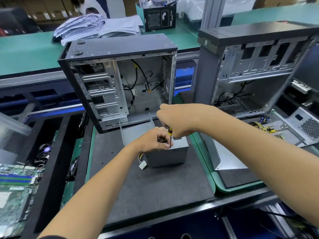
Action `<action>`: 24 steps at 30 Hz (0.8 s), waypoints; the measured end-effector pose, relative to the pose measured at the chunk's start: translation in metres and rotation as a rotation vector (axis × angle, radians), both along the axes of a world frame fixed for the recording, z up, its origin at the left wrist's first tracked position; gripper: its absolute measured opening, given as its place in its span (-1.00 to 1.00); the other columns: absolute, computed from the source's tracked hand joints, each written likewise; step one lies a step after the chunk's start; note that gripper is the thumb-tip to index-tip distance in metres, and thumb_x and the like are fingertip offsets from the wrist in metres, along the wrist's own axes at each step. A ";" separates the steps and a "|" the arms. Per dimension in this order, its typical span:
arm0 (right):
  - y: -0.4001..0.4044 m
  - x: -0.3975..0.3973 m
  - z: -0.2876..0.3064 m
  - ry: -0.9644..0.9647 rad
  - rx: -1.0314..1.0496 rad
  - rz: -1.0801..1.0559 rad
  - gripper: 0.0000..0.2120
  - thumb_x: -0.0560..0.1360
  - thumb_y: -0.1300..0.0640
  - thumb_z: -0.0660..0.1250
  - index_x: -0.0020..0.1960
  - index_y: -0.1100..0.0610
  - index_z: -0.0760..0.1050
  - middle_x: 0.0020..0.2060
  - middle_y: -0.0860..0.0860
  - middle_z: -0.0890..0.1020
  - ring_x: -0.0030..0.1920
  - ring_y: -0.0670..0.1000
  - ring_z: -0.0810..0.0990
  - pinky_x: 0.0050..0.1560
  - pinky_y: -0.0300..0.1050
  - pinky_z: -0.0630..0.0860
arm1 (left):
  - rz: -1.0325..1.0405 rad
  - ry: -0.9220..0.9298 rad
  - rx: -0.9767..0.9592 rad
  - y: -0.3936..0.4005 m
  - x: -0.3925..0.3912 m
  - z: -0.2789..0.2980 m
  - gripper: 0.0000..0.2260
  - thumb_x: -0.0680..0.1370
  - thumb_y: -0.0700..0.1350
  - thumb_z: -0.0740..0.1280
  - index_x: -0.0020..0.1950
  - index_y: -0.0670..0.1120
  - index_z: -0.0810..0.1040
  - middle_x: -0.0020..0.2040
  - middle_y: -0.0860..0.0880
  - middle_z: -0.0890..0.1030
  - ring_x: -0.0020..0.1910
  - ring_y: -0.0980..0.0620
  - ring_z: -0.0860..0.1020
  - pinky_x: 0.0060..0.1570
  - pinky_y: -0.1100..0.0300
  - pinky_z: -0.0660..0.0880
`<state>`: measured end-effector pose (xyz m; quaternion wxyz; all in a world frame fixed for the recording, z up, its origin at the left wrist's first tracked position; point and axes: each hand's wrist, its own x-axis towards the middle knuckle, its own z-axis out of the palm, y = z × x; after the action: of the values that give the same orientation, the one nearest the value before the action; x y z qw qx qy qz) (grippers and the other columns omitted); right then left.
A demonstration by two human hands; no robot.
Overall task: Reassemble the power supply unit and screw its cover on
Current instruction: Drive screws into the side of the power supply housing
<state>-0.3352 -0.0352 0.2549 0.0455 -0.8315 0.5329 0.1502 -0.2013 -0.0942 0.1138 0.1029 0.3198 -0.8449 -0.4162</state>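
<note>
1. The right hand (174,121) is curled round the handle of a screwdriver (170,135) with a yellow and black grip, holding it nearly upright, tip down.
2. The screwdriver's tip meets the top of the power supply unit (168,155) near its front left corner, right beside the left hand's fingertips.
3. The left hand (153,140) rests on top of the unit with its fingers bent, the fingertips pinched close around the screwdriver's shaft; whether they hold a screw is too small to tell.
4. The power supply unit is a grey metal box standing on the dark mat (151,187) of the desk, in front of the person and between both forearms.
5. A bundle of wires ending in a white connector (143,163) hangs out at the unit's lower left side.
6. A bent grey metal sheet (133,133) stands just behind the unit, touching or nearly touching it.
7. Behind that, an open computer case (117,80) stands upright on the mat, its inside showing black cables.
8. To the right, a second open case (255,69) stands on a green tray (214,183).
9. Farther right lies another power supply (303,128) with yellow wires beside it.
10. At the far left, a green circuit board (15,185) lies low down.
11. At the back, a stack of papers (96,26) and a black box (160,18) sit on the green surface.
</note>
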 end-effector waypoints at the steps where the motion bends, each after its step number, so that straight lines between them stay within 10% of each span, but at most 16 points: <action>1: -0.001 0.000 0.000 -0.027 -0.039 0.013 -0.87 0.44 0.24 0.29 -0.12 0.12 0.33 -0.06 0.06 0.38 -0.22 0.06 0.49 -0.41 -0.17 0.26 | -0.003 -0.004 0.001 0.000 -0.001 0.001 -0.89 0.44 -0.24 0.46 -0.04 -0.18 0.65 -0.11 0.08 0.47 -0.09 0.29 0.42 -0.06 0.45 0.33; 10: -0.001 0.005 -0.005 -0.075 -0.186 -0.003 -0.66 0.42 0.21 0.30 -0.35 0.08 0.14 -0.34 0.00 0.23 -0.41 -0.06 0.24 -0.50 -0.19 0.13 | -0.001 0.009 0.083 0.009 -0.005 0.009 -0.93 0.47 -0.31 0.40 -0.06 -0.22 0.62 -0.06 -0.12 0.60 -0.09 0.08 0.47 -0.05 0.21 0.44; 17: -0.003 0.004 -0.011 0.068 -0.271 0.043 -0.70 0.56 0.11 0.16 -0.30 0.10 0.17 -0.40 0.00 0.27 -0.45 0.00 0.29 -0.47 -0.16 0.14 | 0.032 -0.034 0.049 0.007 -0.004 0.006 -0.89 0.46 -0.25 0.42 -0.02 -0.17 0.64 -0.18 0.10 0.54 -0.15 0.32 0.44 -0.18 0.55 0.31; 24: 0.005 0.001 -0.001 0.052 -0.042 -0.004 -0.82 0.55 0.10 0.22 -0.03 0.14 0.23 -0.11 0.05 0.29 -0.34 0.06 0.40 -0.42 -0.12 0.19 | 0.042 -0.008 0.067 0.009 -0.003 0.005 -0.75 0.46 -0.28 0.41 -0.12 0.09 0.53 -0.21 0.29 0.58 -0.15 0.44 0.44 -0.15 0.60 0.29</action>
<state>-0.3338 -0.0306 0.2535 0.0146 -0.8269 0.5388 0.1603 -0.2047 -0.0854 0.1186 0.0976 0.3424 -0.8239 -0.4409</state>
